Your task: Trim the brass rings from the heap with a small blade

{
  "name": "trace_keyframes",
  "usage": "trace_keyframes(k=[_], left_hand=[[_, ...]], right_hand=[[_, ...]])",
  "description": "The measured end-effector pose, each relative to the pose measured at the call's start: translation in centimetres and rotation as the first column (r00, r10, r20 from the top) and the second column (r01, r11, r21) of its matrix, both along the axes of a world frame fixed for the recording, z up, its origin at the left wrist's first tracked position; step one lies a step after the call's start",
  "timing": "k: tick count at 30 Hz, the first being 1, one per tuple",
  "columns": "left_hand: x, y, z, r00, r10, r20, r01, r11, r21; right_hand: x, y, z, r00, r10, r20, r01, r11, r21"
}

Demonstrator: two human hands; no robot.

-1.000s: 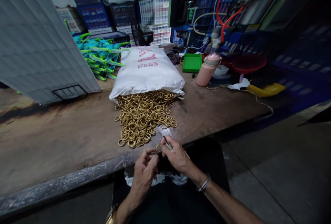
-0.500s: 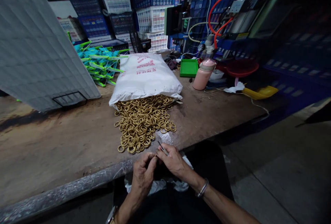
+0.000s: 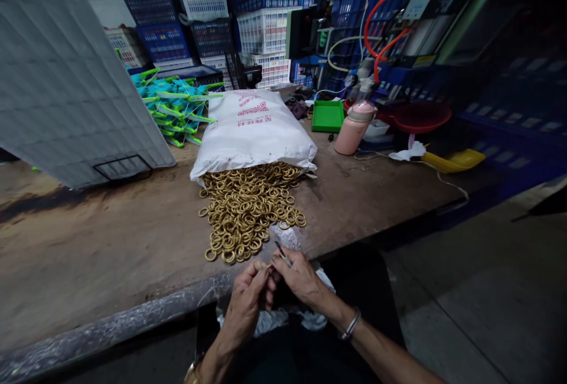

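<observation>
My left hand (image 3: 248,290) is closed, thumb and fingers pinching a brass-coloured ring (image 3: 270,266) at the table's front edge. The fingers cover most of that ring. Close against it, my right hand (image 3: 299,276) is closed around a slim pointed tool (image 3: 282,252) with a dark tip and a pale handle; its exact kind cannot be made out. The right fingertips meet the left ones at the ring. Just beyond my hands lies a heap of brass-coloured rings (image 3: 243,210), spilling from the mouth of a white sack (image 3: 254,136) with red print.
On the worn table (image 3: 110,242) stand a grey corrugated panel (image 3: 88,77) at left and a pile of teal and lime-green pieces (image 3: 175,106) behind. A green tray (image 3: 328,116), a pink bottle (image 3: 354,130) and a yellow scoop (image 3: 456,161) are to the right. Stacked crates (image 3: 266,29) fill the background.
The ring between my hands, clearly visible a second ago, is now mostly covered by fingers. My hands have drawn closer together, and the tool stays in the right one. The camera view shifted slightly.
</observation>
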State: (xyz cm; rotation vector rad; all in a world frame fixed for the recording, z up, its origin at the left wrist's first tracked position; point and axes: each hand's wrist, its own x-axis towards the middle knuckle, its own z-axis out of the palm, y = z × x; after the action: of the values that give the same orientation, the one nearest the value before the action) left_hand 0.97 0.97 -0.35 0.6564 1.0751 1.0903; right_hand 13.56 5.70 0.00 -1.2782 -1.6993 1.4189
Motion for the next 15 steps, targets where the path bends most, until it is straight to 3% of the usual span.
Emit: trace_keyframes(k=[4,7,15], left_hand=[[-0.16,0.02,0.26,0.998,0.053,-0.024,-0.053,0.998,-0.032],[-0.31,0.20,0.41,0.994,0.086,-0.070,-0.088,0.996,-0.023],[-0.46,0.31,0.31,0.974,0.112,-0.197,-0.099,0.992,0.075]], right_hand=[[0.20,-0.11,-0.28,0.989,-0.010,0.148,-0.003,0.996,0.090],[0.33,-0.42,-0.45,0.951,0.045,0.305,-0.111,0.974,0.199],[-0.18,-0.52,0.10,0.850,0.095,0.518,-0.254,0.935,0.246]])
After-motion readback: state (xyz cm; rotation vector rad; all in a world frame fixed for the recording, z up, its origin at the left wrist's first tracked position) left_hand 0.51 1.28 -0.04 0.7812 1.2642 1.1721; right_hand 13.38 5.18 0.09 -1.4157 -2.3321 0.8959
